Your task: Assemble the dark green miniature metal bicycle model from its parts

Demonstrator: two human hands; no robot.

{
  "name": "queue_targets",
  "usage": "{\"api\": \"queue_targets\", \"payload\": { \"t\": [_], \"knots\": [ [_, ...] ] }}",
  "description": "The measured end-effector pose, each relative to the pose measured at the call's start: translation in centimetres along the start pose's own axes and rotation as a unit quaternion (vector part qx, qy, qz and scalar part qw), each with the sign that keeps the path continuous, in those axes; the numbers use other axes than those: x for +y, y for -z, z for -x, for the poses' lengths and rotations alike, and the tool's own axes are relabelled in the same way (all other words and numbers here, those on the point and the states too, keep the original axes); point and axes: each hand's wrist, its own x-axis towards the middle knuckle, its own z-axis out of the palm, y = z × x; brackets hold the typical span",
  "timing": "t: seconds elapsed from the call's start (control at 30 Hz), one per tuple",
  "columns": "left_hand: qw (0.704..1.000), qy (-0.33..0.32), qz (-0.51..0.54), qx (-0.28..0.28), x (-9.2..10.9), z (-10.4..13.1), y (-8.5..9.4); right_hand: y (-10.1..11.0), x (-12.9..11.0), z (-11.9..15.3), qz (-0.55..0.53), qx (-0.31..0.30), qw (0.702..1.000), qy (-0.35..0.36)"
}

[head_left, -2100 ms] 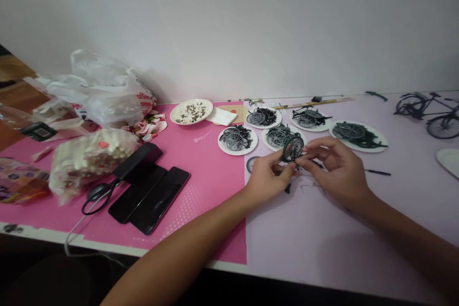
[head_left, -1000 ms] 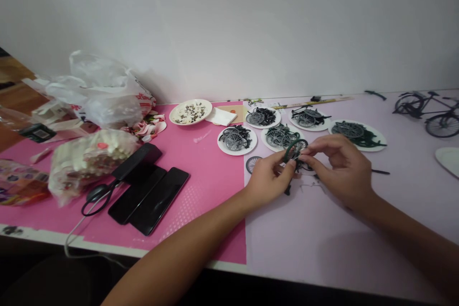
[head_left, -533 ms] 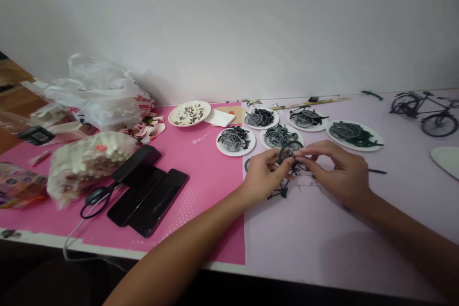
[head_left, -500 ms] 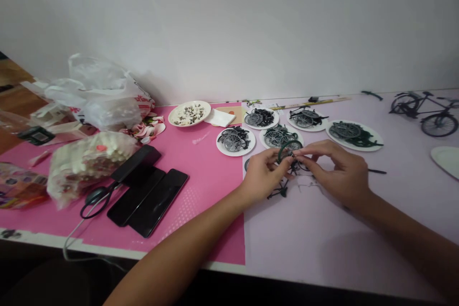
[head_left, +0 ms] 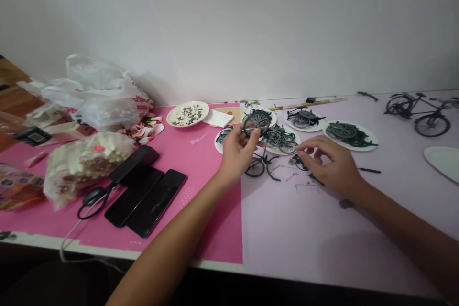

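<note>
Left fingers (head_left: 254, 137) pinch a green wheel (head_left: 257, 122); right fingers (head_left: 308, 161), hold unclear, nearly meet near plates (head_left: 363, 131) of grey wheels (head_left: 341, 130).

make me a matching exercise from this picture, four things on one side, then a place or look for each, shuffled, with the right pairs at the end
1. green wheel
2. two-wheeled bicycle
3. carrier bag
4. plate of small bits

A. white with red print
B. beside the folded white paper
C. held in the left hand
D. on the lilac surface, far right

Pairs: 1-C, 2-D, 3-A, 4-B
</note>
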Motion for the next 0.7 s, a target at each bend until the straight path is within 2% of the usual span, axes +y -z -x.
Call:
{"api": "queue_targets", "payload": {
  "t": [0.13, 0.23, 0.4, 0.53, 0.7],
  "knots": [
    [0.986, -0.058, -0.152, 0.022, 0.3, -0.6, 1.4, -0.1, 0.5, 0.3, 0.013, -0.057, 0.998, -0.013],
    [0.951, -0.115, -0.288, -0.001, 0.5, -0.4, 1.8, -0.2, 0.6, 0.4, 0.012, -0.056, 0.998, -0.018],
    [0.890, -0.165, -0.420, -0.060, -0.2, 0.2, 1.4, 0.1, 0.9, 0.3, 0.015, -0.044, 0.999, -0.028],
    [0.855, -0.173, -0.480, -0.088, -0.9, 0.6, 1.1, 0.1, 1.1, 0.4, -0.009, -0.023, 0.995, -0.095],
    [0.858, -0.198, -0.468, -0.073, -0.8, 0.7, 1.2, 0.4, 1.6, 0.1, -0.015, 0.008, 0.994, -0.109]
  ]
}}
